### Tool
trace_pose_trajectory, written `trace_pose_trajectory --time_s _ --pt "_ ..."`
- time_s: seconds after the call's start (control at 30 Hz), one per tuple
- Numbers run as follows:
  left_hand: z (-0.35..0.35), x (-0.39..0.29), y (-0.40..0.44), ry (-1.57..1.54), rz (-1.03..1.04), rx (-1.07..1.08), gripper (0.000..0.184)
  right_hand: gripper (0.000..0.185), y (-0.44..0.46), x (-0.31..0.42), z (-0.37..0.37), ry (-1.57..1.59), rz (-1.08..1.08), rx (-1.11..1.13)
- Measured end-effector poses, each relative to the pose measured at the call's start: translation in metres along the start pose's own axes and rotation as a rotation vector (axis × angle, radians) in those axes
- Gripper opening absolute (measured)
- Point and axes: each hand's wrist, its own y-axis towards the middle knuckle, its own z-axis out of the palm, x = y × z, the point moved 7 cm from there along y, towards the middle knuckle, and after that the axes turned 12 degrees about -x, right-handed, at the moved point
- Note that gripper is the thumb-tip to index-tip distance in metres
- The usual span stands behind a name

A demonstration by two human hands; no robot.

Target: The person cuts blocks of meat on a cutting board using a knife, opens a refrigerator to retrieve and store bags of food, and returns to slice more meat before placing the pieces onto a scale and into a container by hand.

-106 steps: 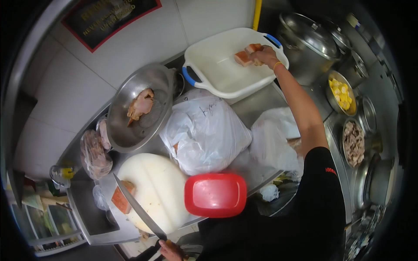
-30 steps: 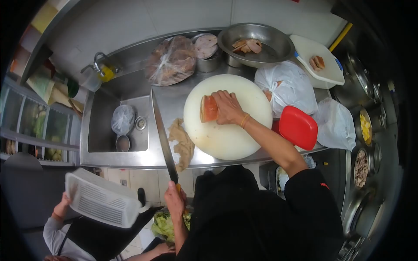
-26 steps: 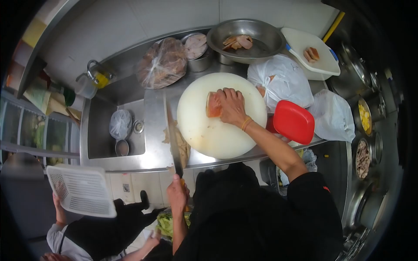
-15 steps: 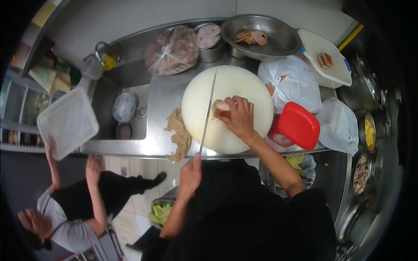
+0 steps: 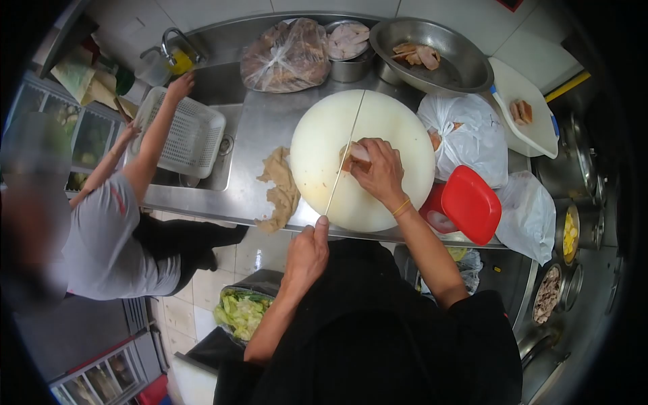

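knife (image 5: 352, 135) gripped in left hand (image 5: 307, 256), blade held across round board (image 5: 331, 125); meat piece (image 5: 356, 155) gripped in right hand (image 5: 382, 174) at board's middle, close to blade. red tray (image 5: 474, 204) placed right of board, steel bowl (image 5: 466, 59) behind.

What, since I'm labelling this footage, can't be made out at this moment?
Knife: head view, handle covered by the left hand.
Meat: head view, partly covered by the right hand.
White bag: head view, contents mostly hidden by its plastic.
Sink: head view, floor partly covered by the white basket.
Sign: head view, cut off by the top edge.
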Motion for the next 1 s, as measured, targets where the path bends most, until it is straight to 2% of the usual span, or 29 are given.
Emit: trace_pose_trajectory --time_s 0.5,0.6,0.73,1.0 --pt "0.000 -0.005 -0.008 0.094 -0.041 -0.027 0.060 0.041 0.003 0.001 -0.001 0.014 0.005 -0.006" --pt "-0.010 0.007 -0.029 0.127 -0.017 -0.045 0.060 0.041 0.002 0.000 0.001 0.022 0.014 -0.008" --pt "-0.026 0.015 -0.055 0.217 -0.092 -0.027 0.057 0.040 0.002 0.000 0.001 0.033 0.009 -0.022" --pt "0.012 -0.003 0.002 0.145 0.055 -0.098 0.056 0.040 -0.002 -0.003 0.005 0.035 0.011 -0.031"
